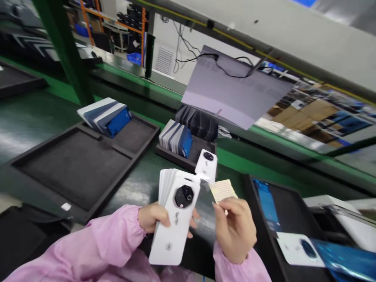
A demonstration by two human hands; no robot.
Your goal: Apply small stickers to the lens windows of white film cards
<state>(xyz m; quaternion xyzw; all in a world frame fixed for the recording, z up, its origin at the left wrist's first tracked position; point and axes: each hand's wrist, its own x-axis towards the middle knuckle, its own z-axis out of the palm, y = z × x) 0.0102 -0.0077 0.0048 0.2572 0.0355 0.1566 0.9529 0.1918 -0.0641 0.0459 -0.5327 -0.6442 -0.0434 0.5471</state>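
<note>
My left hand (154, 218) is closed around a fanned stack of white phone back covers (175, 219), each with a round black camera ring. The top cover faces me. My right hand (235, 229) pinches a small cream label card (222, 190) just right of the stack. One more white cover (206, 164) stands upright on the green bench behind the stack.
A large black foam tray (73, 164) lies at the left with a leaning pile of blue-filmed covers (105, 116). A smaller tray (188, 150) holds more covers. At the right, a black tray (288, 219) carries a white cover (299, 248) and blue film (346, 258).
</note>
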